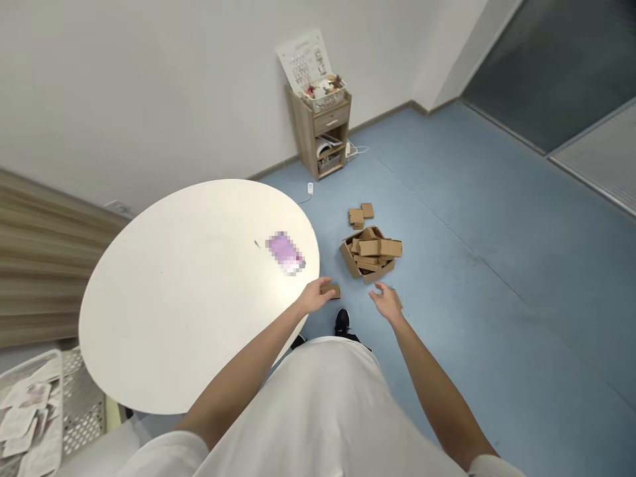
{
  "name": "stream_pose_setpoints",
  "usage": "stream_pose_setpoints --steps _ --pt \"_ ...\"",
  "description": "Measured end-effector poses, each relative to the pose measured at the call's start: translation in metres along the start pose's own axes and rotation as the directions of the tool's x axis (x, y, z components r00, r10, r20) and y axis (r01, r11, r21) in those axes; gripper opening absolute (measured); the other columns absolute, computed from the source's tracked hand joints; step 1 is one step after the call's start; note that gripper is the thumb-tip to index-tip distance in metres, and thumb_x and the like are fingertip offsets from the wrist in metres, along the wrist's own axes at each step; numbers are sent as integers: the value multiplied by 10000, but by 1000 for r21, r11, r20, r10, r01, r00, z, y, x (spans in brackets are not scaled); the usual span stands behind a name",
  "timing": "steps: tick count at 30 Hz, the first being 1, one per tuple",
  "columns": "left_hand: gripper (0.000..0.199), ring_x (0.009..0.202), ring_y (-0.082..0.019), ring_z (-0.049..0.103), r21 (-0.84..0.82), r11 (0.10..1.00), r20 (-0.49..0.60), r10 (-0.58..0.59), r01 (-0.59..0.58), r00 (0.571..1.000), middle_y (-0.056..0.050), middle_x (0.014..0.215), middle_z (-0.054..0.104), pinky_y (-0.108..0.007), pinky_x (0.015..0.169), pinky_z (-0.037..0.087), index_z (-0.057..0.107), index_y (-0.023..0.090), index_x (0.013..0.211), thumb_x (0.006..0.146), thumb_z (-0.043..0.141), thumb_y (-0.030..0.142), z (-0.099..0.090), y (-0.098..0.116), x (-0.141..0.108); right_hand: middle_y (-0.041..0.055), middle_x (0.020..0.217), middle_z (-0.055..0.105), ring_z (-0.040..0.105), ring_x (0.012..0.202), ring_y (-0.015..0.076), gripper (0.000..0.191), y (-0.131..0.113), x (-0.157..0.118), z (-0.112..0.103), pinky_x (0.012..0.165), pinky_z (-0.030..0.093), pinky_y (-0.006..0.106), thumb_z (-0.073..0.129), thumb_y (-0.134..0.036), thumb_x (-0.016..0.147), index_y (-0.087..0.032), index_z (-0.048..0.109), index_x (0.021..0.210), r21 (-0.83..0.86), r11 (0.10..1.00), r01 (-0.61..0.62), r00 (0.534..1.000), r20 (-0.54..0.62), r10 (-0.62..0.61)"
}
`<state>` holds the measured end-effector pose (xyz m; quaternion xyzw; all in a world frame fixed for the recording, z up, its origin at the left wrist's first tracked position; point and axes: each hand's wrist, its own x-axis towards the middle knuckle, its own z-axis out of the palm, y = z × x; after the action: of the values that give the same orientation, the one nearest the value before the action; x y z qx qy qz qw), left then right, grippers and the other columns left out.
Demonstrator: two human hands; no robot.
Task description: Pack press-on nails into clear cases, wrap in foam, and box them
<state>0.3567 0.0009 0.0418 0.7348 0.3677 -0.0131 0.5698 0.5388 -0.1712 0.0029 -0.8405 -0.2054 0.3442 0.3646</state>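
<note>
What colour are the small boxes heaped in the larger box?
Brown: the small boxes show best in the head view.

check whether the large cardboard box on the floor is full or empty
Full: smaller cardboard boxes are heaped inside the large cardboard box, and some stick up above its rim.

Head cam, fwd/down to flr (462, 298)

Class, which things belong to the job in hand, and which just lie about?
Likely the job:
Open brown cardboard box
Small brown cardboard cartons inside
Similar carton by the left hand
Another, partly behind the right hand

Just lying about:
Blurred purple item on the rounded white table
White plastic basket on the wood-coloured cabinet
</note>
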Motion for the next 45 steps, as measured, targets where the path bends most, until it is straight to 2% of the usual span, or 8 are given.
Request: stream_pose_setpoints --steps 5,9,13,18,21,24,36,45 --pt "432 931 -193 601 -176 984 -218 -37 -2 975 -112 1105 589 -340 808 477 510 167 1142 753 556 348 -49 -41 -77 115 1094 597 619 789 177 449 -61 -23 52 771 467 371 555 -378 684 -175 539 1084 125 969 211 975 48 -218" --pt "402 901 -182 601 -257 966 -379 -87 -14 921 -101 1076 597 -334 794 475 525 183 1119 749 556 339 -79 -77 -138 105 1011 615 607 744 160 459 -112 -50 111 730 477 345 548 -421 694 -160 534 1070 148 945 292 918 234 -321" --pt "392 881 -176 599 -339 941 -534 -210 20 819 -104 1062 599 -327 780 474 528 172 1112 758 532 342 -95 -110 -195 92 961 622 606 761 169 422 -156 -85 171 722 478 339 542 -446 708 -171 550 1028 164 916 367 785 473 -399" --pt "405 854 -169 600 -407 912 -642 -321 45 697 -94 1048 603 -304 754 474 545 165 1091 733 550 354 -102 -138 -249 40 779 635 612 771 190 386 -197 -119 229 747 466 360 542 -453 721 -197 563 1010 144 875 463 567 711 -417" --pt "400 834 -158 596 -476 875 -688 -435 91 580 -85 1035 607 -296 756 469 544 162 1086 732 546 350 -102 -149 -273 23 727 622 614 776 197 367 -209 -127 256 741 467 362 531 -445 732 -212 564 1013 152 852 500 424 815 -395" --pt "397 837 -160 591 -532 838 -701 -516 120 493 -86 1041 604 -295 749 466 543 161 1086 733 543 343 -94 -155 -296 27 739 623 616 773 198 360 -212 -130 280 753 470 371 536 -433 727 -207 567 1006 156 851 502 332 874 -356" --pt "437 873 -191 583 -664 746 -718 -653 43 241 -98 1066 604 -319 745 472 553 184 1103 726 558 406 -74 -171 -355 60 877 647 625 755 186 372 -230 -156 353 771 475 372 569 -434 694 -194 583 977 73 843 534 169 967 -190" --pt "421 888 -186 594 -676 736 -731 -668 -15 139 -91 1067 605 -315 772 473 548 199 1104 728 563 389 -118 -223 -413 39 803 643 608 712 175 375 -244 -224 454 721 482 361 586 -426 671 -193 590 965 131 793 594 20 984 -177"
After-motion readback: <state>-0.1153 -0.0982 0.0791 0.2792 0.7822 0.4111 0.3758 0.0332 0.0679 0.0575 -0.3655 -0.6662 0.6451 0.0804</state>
